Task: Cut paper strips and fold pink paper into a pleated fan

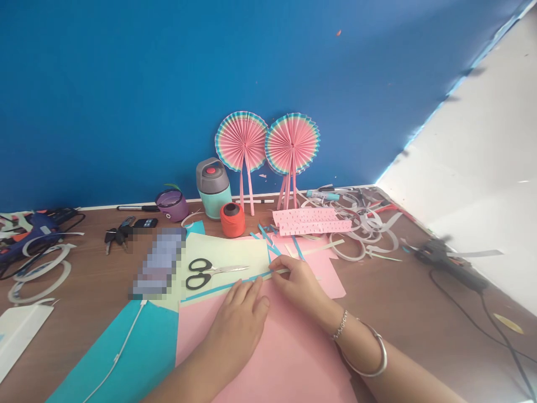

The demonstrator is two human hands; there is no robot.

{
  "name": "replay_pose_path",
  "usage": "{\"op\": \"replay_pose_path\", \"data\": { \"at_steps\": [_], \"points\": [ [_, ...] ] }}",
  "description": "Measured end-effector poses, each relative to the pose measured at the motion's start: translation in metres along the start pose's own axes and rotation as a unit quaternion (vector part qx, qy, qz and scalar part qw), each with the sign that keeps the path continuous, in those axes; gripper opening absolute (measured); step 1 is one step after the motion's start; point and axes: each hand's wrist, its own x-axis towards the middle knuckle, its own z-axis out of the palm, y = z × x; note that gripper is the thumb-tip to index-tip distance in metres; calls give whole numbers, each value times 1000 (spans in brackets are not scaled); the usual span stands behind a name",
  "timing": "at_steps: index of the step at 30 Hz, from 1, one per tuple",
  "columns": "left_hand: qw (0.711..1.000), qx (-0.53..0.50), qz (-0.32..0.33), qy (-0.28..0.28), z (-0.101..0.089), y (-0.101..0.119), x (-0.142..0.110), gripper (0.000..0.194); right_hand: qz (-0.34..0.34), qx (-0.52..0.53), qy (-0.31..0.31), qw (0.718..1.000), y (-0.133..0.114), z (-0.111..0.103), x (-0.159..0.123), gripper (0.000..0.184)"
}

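A large pink sheet of paper (pixel 293 347) lies in front of me, with a narrow blue paper strip (pixel 205 293) along its far edge. My left hand (pixel 239 322) rests flat on the pink sheet, its fingers stretched out and the tips touching the strip. At the strip's right end, my right hand (pixel 297 282) pinches a thin paper strip between thumb and forefinger. Just beyond my left hand, black-handled scissors (pixel 205 273) lie partly open on a pale yellow sheet (pixel 235 252). A blue-green sheet (pixel 126 347) spreads out to the left.
Two pleated pink paper fans (pixel 241 134) lean against the blue wall. A flask (pixel 213 193), an orange spool (pixel 232 220) and a purple cup (pixel 172 205) stand behind the papers. Curled paper strips (pixel 377 224) and a glue gun (pixel 451 260) are right; a blurred phone (pixel 161 263) is left.
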Motion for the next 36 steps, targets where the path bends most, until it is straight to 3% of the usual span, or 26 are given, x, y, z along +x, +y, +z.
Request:
{"op": "replay_pose_path", "data": {
  "at_steps": [5, 36],
  "points": [
    [1000, 8, -1, -2, 1, 0, 0, 25, -20, -68, 13, 997, 0, -3, 1, 20],
    [1000, 22, -2, -3, 1, 2, -1, 27, 46, -115, -6, 992, 2, -7, 6, 20]
  ]
}}
